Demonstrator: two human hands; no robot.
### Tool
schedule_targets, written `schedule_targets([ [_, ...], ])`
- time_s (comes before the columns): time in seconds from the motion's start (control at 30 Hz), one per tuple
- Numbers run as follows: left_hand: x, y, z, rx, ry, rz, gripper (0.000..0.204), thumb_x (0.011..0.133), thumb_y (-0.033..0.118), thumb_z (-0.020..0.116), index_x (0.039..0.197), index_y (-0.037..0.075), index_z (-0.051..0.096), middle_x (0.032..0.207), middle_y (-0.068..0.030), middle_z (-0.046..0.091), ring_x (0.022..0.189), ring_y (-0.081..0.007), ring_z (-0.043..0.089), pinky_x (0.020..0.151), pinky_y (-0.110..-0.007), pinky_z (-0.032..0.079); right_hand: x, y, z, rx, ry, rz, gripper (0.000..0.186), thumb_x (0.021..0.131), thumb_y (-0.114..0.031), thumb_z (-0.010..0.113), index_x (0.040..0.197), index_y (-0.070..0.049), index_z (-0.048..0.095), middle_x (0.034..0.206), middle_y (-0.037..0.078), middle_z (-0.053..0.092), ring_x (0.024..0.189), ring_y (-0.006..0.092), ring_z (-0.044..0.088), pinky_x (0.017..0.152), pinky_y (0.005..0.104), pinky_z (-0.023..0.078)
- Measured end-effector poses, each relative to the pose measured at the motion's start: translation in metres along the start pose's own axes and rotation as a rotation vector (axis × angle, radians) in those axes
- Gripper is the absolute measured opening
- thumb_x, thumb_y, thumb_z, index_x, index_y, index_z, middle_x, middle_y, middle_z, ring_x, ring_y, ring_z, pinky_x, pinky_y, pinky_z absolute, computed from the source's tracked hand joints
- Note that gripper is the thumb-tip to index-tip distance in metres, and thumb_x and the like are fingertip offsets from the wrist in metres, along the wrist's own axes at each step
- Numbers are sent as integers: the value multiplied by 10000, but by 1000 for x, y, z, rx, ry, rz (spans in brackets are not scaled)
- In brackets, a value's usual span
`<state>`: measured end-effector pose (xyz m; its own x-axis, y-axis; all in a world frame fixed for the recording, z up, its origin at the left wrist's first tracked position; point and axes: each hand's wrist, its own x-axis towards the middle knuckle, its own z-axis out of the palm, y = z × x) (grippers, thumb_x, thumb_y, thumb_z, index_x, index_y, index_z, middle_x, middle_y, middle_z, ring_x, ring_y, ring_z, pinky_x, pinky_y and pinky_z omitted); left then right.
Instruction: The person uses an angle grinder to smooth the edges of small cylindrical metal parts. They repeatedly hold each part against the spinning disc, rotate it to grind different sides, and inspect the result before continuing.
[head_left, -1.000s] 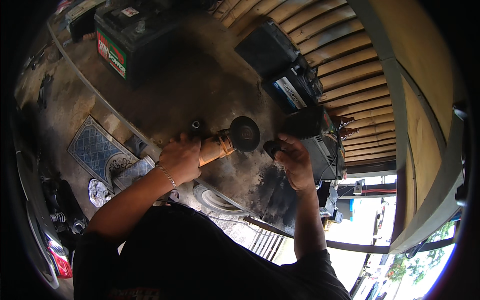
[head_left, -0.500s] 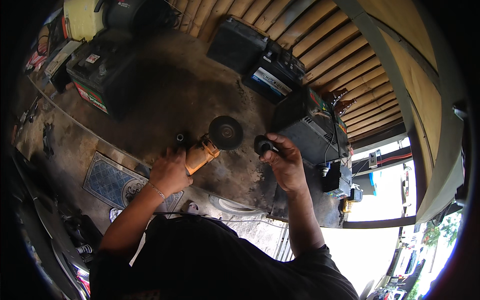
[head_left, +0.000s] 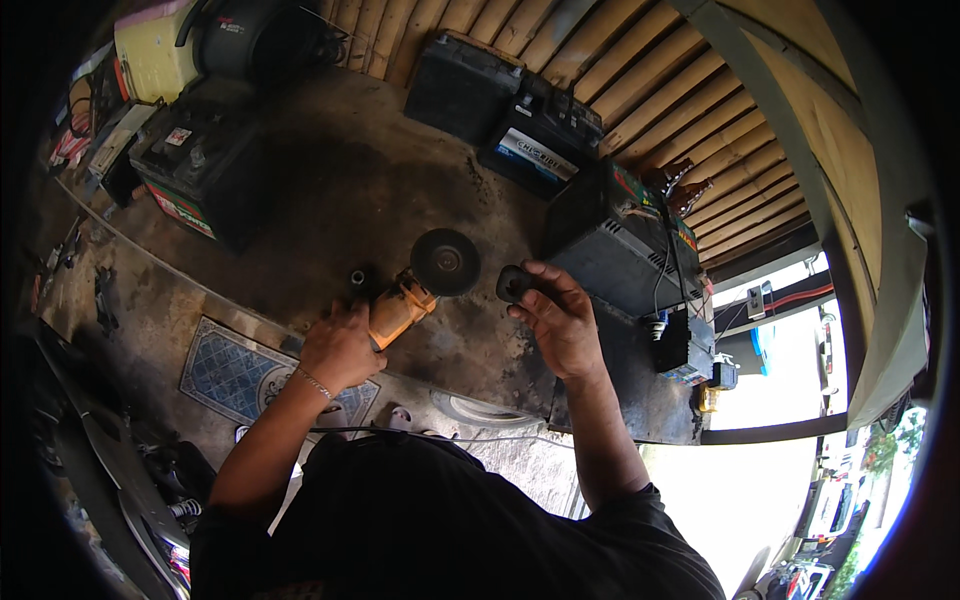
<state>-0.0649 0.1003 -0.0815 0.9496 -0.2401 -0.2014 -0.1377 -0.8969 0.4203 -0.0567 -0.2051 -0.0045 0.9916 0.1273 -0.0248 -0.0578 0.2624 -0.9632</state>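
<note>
Nearest the viewer is the person's black shirt [head_left: 450, 530]. A thin cable [head_left: 480, 439] runs across in front of it. A blue patterned mat [head_left: 240, 372] lies on the floor, outside the desk's near edge. A tyre [head_left: 480, 408] shows partly under the same edge.

Left hand [head_left: 342, 345]: positioned over the near edge of the desk [head_left: 340, 120], bracelet at the wrist. Its fingers are closed around the rear of the orange grinder [head_left: 400, 312]. The grinder is located above the near part of the desk, angled away from the near edge and toward the right. A dark disc [head_left: 445, 263] is fitted at its head, flat face up. A small ring [head_left: 357, 276] sits on the desk just beyond the left hand, apart from the grinder.

Right hand [head_left: 565, 320]: raised above the desk, right of the disc. Its thumb and fingers grip a small black part [head_left: 513, 285], which is held near the disc without touching it.

Toward the desk's left end stands a battery [head_left: 195, 165] with a red and green label. Near the right end stands a large black case [head_left: 610, 230]. Along the far edge stand a blue-labelled battery [head_left: 540, 145] and, touching or just beside it, a black box [head_left: 460, 85]. A slatted wall [head_left: 640, 80] rises behind them.
</note>
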Motion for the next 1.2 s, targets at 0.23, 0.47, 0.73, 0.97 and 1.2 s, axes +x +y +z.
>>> schedule_targets([
  [0.23,-1,2,-2,25,-41,-17,906,769,384,864,1472,-33,474,1409,-199,603,1326,-360,548,1106,-471,478,-4,1,0,-152,-12,-32,533,917,106,642,1440,28,570,1275,132,687,1109,191,677,950,324,559],
  [0.47,-3,2,-3,31,-21,-7,890,764,369,852,1458,-47,482,1356,-203,636,1296,-357,568,1074,-465,501,-9,1,-4,-315,-39,-7,571,868,137,613,1427,25,581,1344,120,677,1189,174,648,1017,307,503],
  [0.73,-4,1,1,13,32,-2,792,747,362,863,1352,-35,541,1281,-197,668,1240,-364,597,1029,-467,521,-10,3,0,-306,-84,-122,552,860,157,539,1392,18,585,1366,118,653,1233,196,636,1079,339,485],
  [0.97,-3,-5,12,32,102,36,760,732,354,871,1316,-22,559,1222,-197,690,1207,-365,615,1035,-473,505,-8,8,-3,-321,-173,-201,532,906,119,623,1415,-32,581,1284,36,637,1132,116,606,941,254,484],
  [1.2,-3,-8,15,14,130,70,741,733,350,867,1298,-20,563,1208,-194,693,1211,-349,618,1024,-475,516,8,15,-11,-397,-58,-149,485,956,37,732,1413,-3,575,1246,68,669,1158,137,628,967,272,510],
])
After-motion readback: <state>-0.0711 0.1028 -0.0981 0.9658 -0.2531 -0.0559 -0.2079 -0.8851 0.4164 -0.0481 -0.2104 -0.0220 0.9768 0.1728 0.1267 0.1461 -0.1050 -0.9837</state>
